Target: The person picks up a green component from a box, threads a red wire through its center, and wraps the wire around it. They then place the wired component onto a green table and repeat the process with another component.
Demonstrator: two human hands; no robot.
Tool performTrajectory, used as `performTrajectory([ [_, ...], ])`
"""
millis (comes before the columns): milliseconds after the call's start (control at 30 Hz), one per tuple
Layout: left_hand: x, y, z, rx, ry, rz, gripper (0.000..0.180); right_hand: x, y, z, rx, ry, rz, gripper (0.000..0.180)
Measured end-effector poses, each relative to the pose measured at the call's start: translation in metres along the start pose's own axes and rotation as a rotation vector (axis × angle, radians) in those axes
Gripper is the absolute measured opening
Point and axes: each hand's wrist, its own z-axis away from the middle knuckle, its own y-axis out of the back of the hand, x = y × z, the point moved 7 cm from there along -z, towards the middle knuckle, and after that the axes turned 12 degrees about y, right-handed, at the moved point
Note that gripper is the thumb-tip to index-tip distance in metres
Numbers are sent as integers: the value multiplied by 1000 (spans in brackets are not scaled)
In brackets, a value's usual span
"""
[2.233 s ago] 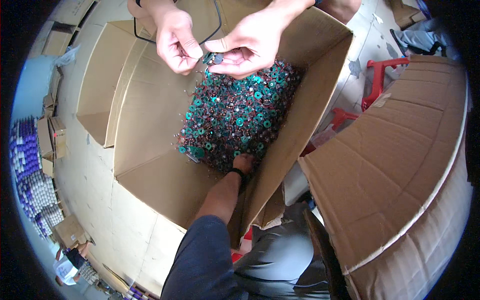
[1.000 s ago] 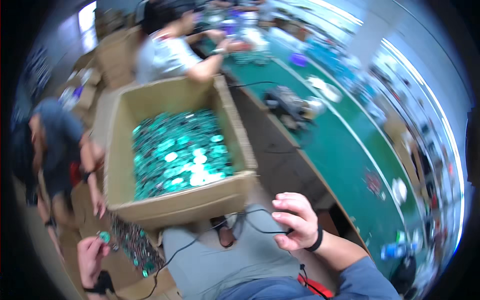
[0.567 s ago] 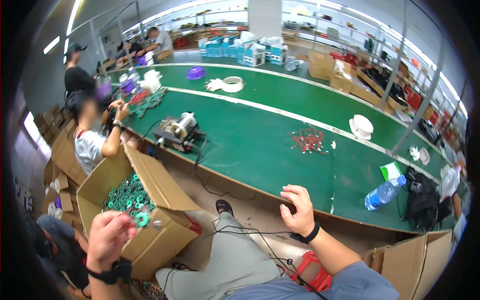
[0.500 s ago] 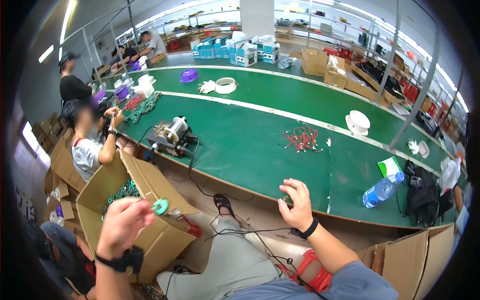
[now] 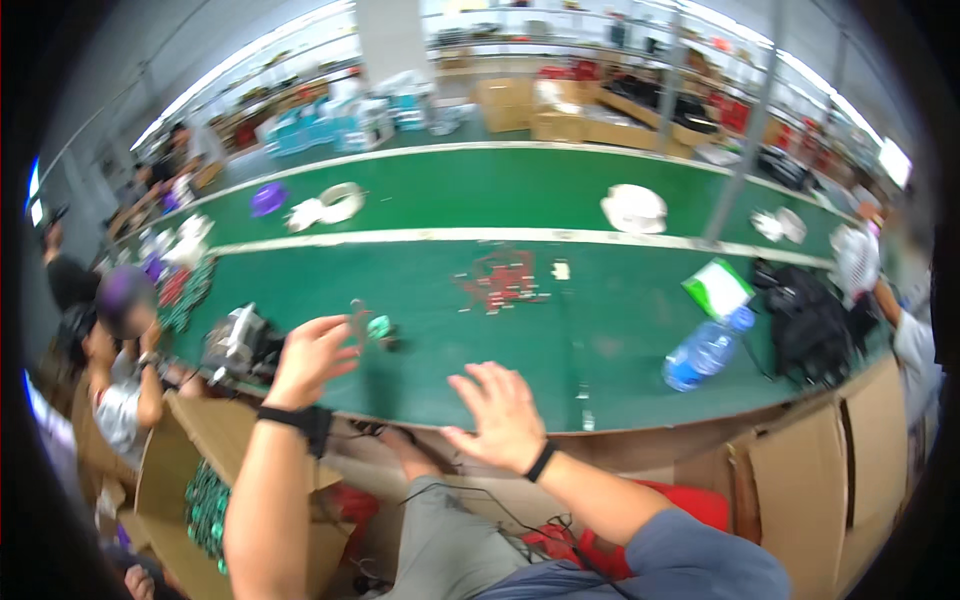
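My left hand (image 5: 315, 362) is over the near edge of the green worktable (image 5: 480, 350), its fingers loosely apart. Just beyond its fingertips is a small green ring-shaped piece (image 5: 379, 327), blurred, with a thin brownish part beside it. A gap shows between ring and fingers; whether it rests on the table or is in the air I cannot tell. Spread fingers mark my right hand (image 5: 500, 415), which hangs over the table's front edge with nothing in it. Beyond it lies a loose pile of red wires with white ends (image 5: 505, 280).
A dark machine (image 5: 240, 342) stands left on the table, above a carton (image 5: 165, 500) of green rings. On the right are a water bottle (image 5: 700, 355), a green-and-white packet (image 5: 718, 288) and a black bag (image 5: 808, 330). People sit at both sides.
My view has swung right. My left hand has moved from above the carton to the table, and the green ring is now apart from its fingers. My right hand's fingers have spread.
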Motion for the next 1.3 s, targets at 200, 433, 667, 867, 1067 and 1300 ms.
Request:
performTrajectory([
  [200, -13, 57, 82, 194, -166, 16, 57, 2, -1, 8, 14, -4, -4, 73],
  [433, -104, 192, 335, 562, -192, 149, 61, -6, 1, 8, 97, 73, 4, 64],
  [667, -327, 276, 578, 1055, -146, 439, 51, -31, 32, 3, 195, 254, -80, 53],
  [867, -502, 253, 659, 1304, 157, 726, 50, -148, 35, 9, 200, 537, -449, 49],
  [1067, -685, 231, 630, 1436, 337, 941, 40, -344, -48, -1, -25, 960, -760, 56],
  [1300, -820, 226, 511, 1176, 885, 770, 43, -480, -168, -21, -313, 1040, -680, 68],
])
